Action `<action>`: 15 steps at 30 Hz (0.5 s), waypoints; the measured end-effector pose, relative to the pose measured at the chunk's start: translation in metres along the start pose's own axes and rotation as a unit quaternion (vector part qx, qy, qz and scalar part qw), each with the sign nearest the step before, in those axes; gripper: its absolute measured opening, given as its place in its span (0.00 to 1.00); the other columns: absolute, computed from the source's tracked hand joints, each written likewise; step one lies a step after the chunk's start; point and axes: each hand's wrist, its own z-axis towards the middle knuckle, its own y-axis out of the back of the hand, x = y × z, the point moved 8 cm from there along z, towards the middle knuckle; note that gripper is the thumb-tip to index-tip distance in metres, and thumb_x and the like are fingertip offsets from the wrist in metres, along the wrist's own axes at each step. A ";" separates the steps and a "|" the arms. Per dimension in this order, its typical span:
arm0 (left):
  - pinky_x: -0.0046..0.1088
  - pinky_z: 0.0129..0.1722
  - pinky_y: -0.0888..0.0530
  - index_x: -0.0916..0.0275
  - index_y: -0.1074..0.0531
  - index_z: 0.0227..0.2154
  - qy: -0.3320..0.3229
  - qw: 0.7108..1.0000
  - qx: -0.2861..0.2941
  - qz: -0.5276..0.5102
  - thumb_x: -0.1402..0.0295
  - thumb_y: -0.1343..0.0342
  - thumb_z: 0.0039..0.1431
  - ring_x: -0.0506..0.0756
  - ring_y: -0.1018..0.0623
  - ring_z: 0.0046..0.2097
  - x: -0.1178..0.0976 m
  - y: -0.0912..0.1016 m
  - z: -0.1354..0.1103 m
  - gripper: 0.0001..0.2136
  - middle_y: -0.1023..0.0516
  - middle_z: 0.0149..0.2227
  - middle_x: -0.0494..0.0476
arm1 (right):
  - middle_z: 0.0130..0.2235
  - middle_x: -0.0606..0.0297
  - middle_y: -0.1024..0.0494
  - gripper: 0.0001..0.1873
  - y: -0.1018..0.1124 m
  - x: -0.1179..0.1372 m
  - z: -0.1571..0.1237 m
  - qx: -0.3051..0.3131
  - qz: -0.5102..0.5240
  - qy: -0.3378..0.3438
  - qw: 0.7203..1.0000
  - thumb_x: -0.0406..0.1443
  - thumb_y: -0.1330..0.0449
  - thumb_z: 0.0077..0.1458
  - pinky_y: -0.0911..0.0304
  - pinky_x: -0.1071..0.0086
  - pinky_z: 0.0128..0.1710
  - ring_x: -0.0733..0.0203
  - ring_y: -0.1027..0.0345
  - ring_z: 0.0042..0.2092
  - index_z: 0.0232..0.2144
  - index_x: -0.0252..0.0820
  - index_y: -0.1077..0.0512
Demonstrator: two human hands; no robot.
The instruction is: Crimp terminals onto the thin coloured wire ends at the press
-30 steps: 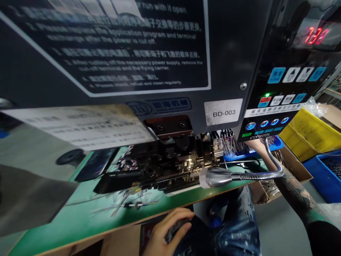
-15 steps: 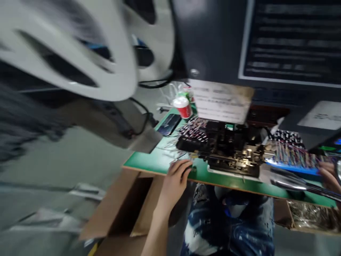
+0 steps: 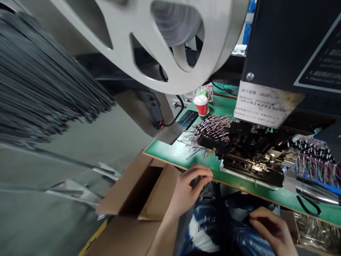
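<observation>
My left hand (image 3: 189,185) hovers at the near edge of the green table (image 3: 170,153), its fingers curled round something small and dark that I cannot make out. Just beyond it lies a heap of thin coloured wires (image 3: 211,128) beside the black crimping machine head (image 3: 252,158). My right hand (image 3: 273,229) rests low over my lap on the blue patterned jeans (image 3: 213,227). Its fingers are pressed together, and what they hold is hidden.
A big grey reel (image 3: 160,46) hangs overhead. A red cup (image 3: 201,105) and a phone (image 3: 187,119) sit at the table's far left. More wires (image 3: 317,160) and a metal lamp head (image 3: 311,189) lie right. Open cardboard boxes (image 3: 138,193) stand below the table.
The view has swung left and down, off the control panel. My left hand went from my lap to the table edge. My right hand came back from the blue tray to my lap.
</observation>
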 end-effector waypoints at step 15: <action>0.21 0.34 0.20 0.61 0.18 0.36 0.159 0.901 0.036 -0.403 0.72 0.36 0.66 0.51 0.20 0.33 -0.030 -0.101 -0.004 0.02 0.22 0.37 0.54 | 0.34 0.69 0.24 0.12 -0.032 0.023 0.030 -0.015 0.113 0.043 0.993 0.46 0.28 0.61 0.40 0.71 0.31 0.64 0.36 0.30 0.43 0.49 0.19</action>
